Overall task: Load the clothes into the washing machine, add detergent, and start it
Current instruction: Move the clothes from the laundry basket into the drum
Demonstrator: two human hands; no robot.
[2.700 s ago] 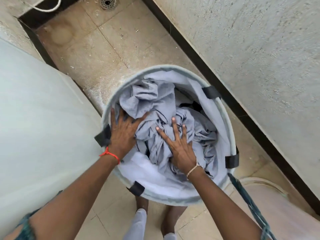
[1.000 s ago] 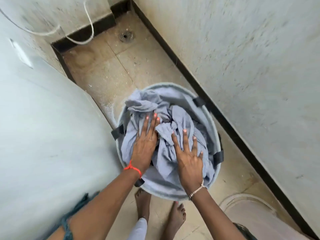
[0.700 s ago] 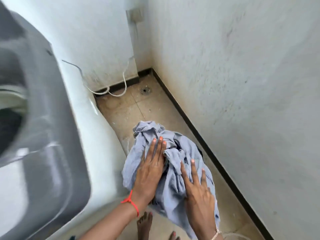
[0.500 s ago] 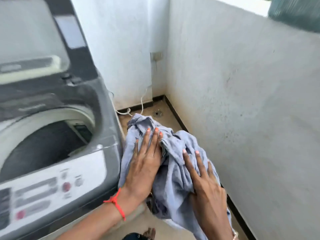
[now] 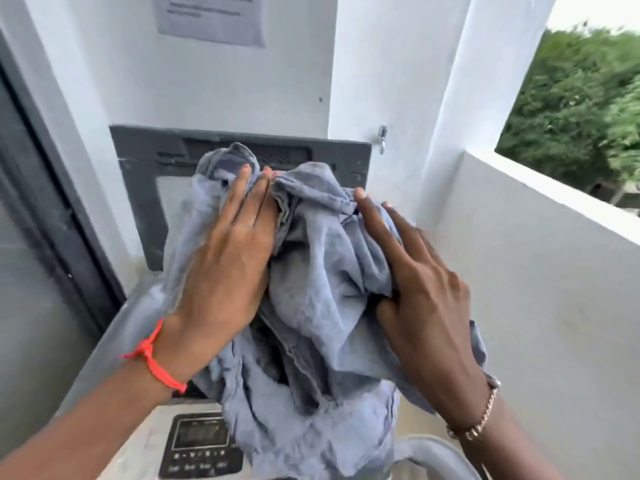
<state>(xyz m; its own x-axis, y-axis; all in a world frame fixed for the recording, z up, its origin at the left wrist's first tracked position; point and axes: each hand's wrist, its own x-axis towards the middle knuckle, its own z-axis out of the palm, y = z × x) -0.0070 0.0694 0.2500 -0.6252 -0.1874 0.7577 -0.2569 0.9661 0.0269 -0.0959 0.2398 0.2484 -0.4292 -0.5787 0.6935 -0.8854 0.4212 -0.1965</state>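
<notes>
A crumpled bundle of grey-blue clothes (image 5: 325, 306) hangs in the air between both my hands, over the top of the washing machine (image 5: 135, 320). My left hand (image 5: 225, 251), with a red thread at the wrist, presses flat on the bundle's left side. My right hand (image 5: 419, 282), with a chain bracelet, grips its right side. The machine's dark lid (image 5: 166, 157) stands raised behind the clothes. Its control panel (image 5: 197, 445) shows below the bundle. The drum opening is hidden by the cloth.
A white wall with a paper notice (image 5: 207, 15) rises behind the machine. A dark door frame (image 5: 45, 188) runs along the left. On the right a low white parapet wall (image 5: 540, 244) borders green trees (image 5: 581, 98). A grey rim (image 5: 433, 452) shows at the bottom right.
Both hands lifted the bundle out of the laundry basket on the floor and carried it up and left, from beside the machine to above its top. The view tilted upward.
</notes>
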